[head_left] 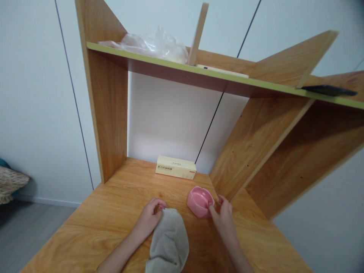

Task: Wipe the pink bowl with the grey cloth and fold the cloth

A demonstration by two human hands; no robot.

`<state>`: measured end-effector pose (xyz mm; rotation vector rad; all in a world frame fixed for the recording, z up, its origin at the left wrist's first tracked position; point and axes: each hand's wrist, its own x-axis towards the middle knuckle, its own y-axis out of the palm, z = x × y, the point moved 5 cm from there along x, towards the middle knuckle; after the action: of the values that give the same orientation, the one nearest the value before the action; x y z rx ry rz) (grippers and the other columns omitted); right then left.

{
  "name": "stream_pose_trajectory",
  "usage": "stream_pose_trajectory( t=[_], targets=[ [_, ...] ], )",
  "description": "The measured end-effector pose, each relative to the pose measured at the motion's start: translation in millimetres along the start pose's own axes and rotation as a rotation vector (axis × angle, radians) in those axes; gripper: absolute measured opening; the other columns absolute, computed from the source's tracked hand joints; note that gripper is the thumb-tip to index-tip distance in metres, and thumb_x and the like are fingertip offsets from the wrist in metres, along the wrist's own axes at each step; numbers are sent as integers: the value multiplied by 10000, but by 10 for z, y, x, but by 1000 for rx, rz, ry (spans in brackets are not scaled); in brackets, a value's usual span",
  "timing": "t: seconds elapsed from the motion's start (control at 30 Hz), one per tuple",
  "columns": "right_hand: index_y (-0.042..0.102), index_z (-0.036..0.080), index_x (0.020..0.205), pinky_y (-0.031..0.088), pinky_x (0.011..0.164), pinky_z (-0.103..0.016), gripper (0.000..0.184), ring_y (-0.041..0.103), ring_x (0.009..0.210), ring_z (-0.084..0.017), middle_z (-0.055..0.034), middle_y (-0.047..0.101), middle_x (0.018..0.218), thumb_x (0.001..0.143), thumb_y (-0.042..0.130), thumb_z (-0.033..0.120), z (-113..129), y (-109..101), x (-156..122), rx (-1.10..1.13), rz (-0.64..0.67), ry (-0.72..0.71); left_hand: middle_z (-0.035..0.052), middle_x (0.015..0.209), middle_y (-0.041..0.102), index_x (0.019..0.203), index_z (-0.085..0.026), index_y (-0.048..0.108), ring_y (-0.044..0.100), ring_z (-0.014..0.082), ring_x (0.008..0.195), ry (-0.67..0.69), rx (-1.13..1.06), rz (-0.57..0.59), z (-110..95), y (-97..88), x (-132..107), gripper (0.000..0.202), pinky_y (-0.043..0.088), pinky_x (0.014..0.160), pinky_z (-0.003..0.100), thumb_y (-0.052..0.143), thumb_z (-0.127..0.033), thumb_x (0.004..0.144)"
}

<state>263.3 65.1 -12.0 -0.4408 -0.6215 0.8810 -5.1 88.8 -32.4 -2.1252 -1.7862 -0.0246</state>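
My left hand (150,218) rests on the wooden desk (113,204) with its fingers curled round the top edge of a grey cloth (170,242) that lies flat in front of me. My right hand (223,216) pinches the rim of a small pink bowl-like holder (199,201), which is tipped on its side with the opening facing me. Cloth and pink holder lie close together but apart.
A cream box with a red end (175,167) lies at the back of the desk against the white wall. Wooden side panels (109,113) flank the bay. The upper shelf (199,74) carries a clear plastic bag (153,43) and a dark flat object (328,90).
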Motion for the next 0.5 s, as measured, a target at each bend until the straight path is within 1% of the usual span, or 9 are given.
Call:
stream_pose_trajectory(
  t=[0.03,0.07,0.13,0.2,0.23,0.27,0.37,0.43,0.5],
  targets=[
    [491,157,1038,454,700,-335,442,576,910,-254,-137,578,1026,706,456,447,93,-27,-89,-65,10,-20,45,768,611,732,-173,614,554,198,821,12,16,12,0,13,-6,215,407,778,304,416,-116,671],
    [512,184,998,445,673,-309,385,590,861,-235,-106,602,978,725,445,446,187,-9,-201,-105,95,-27,45,775,608,740,-173,613,550,197,826,27,37,26,-3,26,-14,226,404,781,305,411,-103,668],
    [565,234,816,414,607,-269,277,606,720,-197,-39,645,802,752,436,470,372,99,-488,-185,355,-33,42,792,595,757,-174,610,541,194,836,54,90,72,-11,60,-33,258,398,781,303,397,-73,654],
    [573,236,652,375,549,-255,343,597,622,-185,-19,642,642,755,439,535,540,237,-810,-235,621,-63,31,798,580,750,-179,602,531,186,847,72,136,163,-21,111,-59,285,395,779,292,388,-39,623],
    [578,235,631,361,542,-249,367,597,625,-182,-20,647,637,765,430,544,621,283,-941,-238,681,-103,26,801,573,738,-180,595,527,181,855,80,149,223,-29,142,-75,291,393,782,284,386,-25,608],
    [583,233,614,352,536,-247,392,597,622,-182,-25,652,636,774,416,550,679,325,-1050,-251,721,-130,20,804,568,727,-182,587,523,175,864,87,156,284,-39,171,-92,296,392,789,276,384,-12,594],
    [598,226,591,337,521,-257,414,599,609,-205,-50,653,620,748,440,576,704,396,-1213,-379,702,-125,15,843,565,740,-187,575,517,160,901,122,169,411,-93,222,-140,322,386,824,262,380,11,578],
    [609,224,607,333,515,-267,331,599,595,-223,-55,650,613,705,514,526,656,426,-1249,-443,716,-115,19,890,570,788,-195,580,516,154,926,149,183,443,-137,224,-156,361,388,842,261,373,17,580],
    [617,226,649,333,521,-270,180,595,606,-228,-46,650,635,665,565,397,612,424,-1248,-446,749,-129,21,955,579,858,-206,589,517,148,957,172,189,463,-176,215,-164,424,391,863,261,361,22,583]
  ],
)
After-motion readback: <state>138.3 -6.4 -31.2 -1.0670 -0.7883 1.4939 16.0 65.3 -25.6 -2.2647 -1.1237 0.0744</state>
